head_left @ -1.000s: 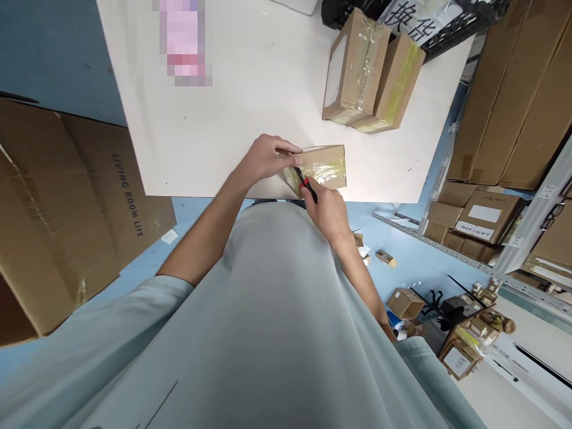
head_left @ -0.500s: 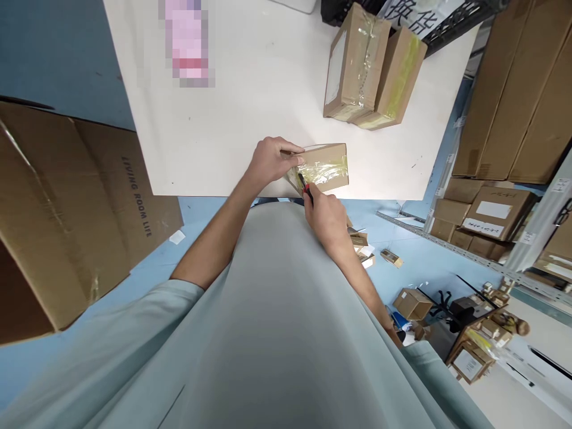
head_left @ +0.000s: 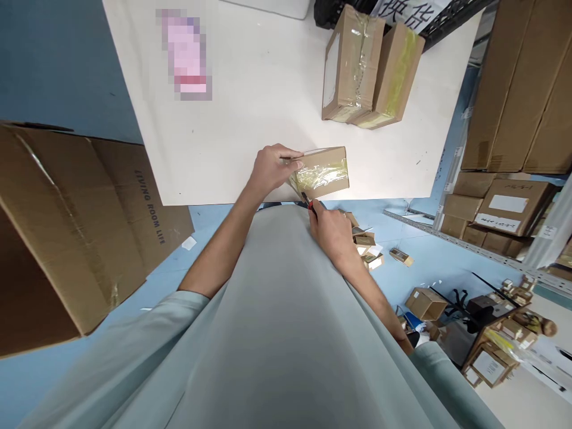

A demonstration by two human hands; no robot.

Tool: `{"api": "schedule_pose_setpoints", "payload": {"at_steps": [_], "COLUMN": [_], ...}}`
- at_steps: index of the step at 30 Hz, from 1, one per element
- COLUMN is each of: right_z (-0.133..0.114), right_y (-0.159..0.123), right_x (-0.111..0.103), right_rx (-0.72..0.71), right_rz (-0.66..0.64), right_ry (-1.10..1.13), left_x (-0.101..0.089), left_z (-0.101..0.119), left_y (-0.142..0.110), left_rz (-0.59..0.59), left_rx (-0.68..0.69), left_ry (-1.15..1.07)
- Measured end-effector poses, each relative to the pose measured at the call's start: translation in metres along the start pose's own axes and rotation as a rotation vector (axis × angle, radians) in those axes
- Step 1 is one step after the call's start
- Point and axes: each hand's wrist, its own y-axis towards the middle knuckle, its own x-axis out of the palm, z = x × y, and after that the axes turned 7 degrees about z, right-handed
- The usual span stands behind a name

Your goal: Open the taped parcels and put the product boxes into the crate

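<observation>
A small cardboard box (head_left: 324, 173) with shiny yellowish tape lies at the front edge of the white table (head_left: 232, 113). My left hand (head_left: 273, 168) grips its left end, thumb on the taped face and fingers at the far side. My right hand (head_left: 333, 231) is closed around a red and black box cutter (head_left: 309, 202). The cutter's dark tip is at the near left edge of the box; whether it touches the cardboard I cannot tell.
Two taped cardboard boxes (head_left: 357, 65) stand at the back right beside a black crate (head_left: 456, 24). A blurred pink item (head_left: 185, 53) lies at the back left. A large carton (head_left: 89, 232) stands left of the table, and shelves of boxes (head_left: 504, 202) are at right.
My right hand has drawn the cutter toward me, from the taped face down to the box's near edge. My left hand keeps its hold. The whole view has shifted slightly.
</observation>
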Motion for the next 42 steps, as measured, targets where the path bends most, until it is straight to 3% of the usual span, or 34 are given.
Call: {"api": "schedule_pose_setpoints", "payload": {"at_steps": [5,9,12,17,20,25,42], "right_z": [0.022,0.054,0.077,0.098,0.100,0.098,0.058], "right_y": [-0.004,0.001,0.012,0.023,0.026,0.036,0.044], "right_x": [-0.008,-0.009,-0.007,-0.009,-0.009,-0.009,-0.031], "right_rx": [-0.060,0.054,0.159,0.149,0.133,0.125,0.251], "right_rz": [0.064,0.204,0.308,0.365,0.353,0.322,0.190], "right_ry": [0.105,0.200,0.224,0.242,0.250,0.231,0.042], "left_x": [-0.006,-0.001,0.020,0.072,0.087,0.089,0.093], "left_z": [-0.002,0.010,0.031,0.048,0.038,0.022,0.021], "left_y": [0.001,-0.003,-0.009,-0.016,-0.017,-0.016,-0.019], "left_rz": [-0.027,-0.036,-0.018,-0.189,-0.192,-0.167,-0.151], "left_rx": [0.018,0.084,0.271,0.540,0.563,0.558,0.538], "left_ry": [0.006,0.116,0.216,0.281,0.323,0.335,0.286]}}
